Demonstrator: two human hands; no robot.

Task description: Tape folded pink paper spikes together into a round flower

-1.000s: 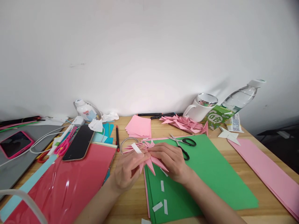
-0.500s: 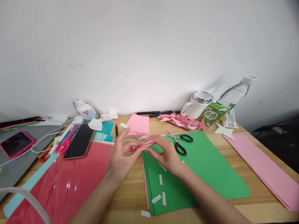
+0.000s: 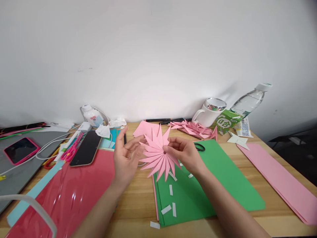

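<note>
A pink folded-paper flower [image 3: 158,158] with many pointed petals faces me, spread out above the desk. My right hand [image 3: 184,153] pinches it near the centre between thumb and fingers. To its left, my left hand [image 3: 128,155] has its fingers apart, close behind the petal tips on that side; whether they touch cannot be seen. Behind the flower lies a stack of pink paper squares [image 3: 145,129], partly covered. Green paper sheets [image 3: 223,181] lie under my right forearm, with small white strips [image 3: 170,190] on them. The black-handled scissors [image 3: 200,147] are mostly hidden by my right hand.
More folded pink paper pieces [image 3: 192,129] lie near a white mug [image 3: 208,112], a green carton [image 3: 227,121] and a leaning bottle [image 3: 249,100]. Long pink strips [image 3: 279,181] are at right. At left are a phone [image 3: 86,148], pink scissors [image 3: 70,152] and a red sheet [image 3: 74,191].
The pink paper flower was held edge-on by both hands; now it is turned with its petals facing me. My left hand has let go and opened, while my right hand keeps its pinch.
</note>
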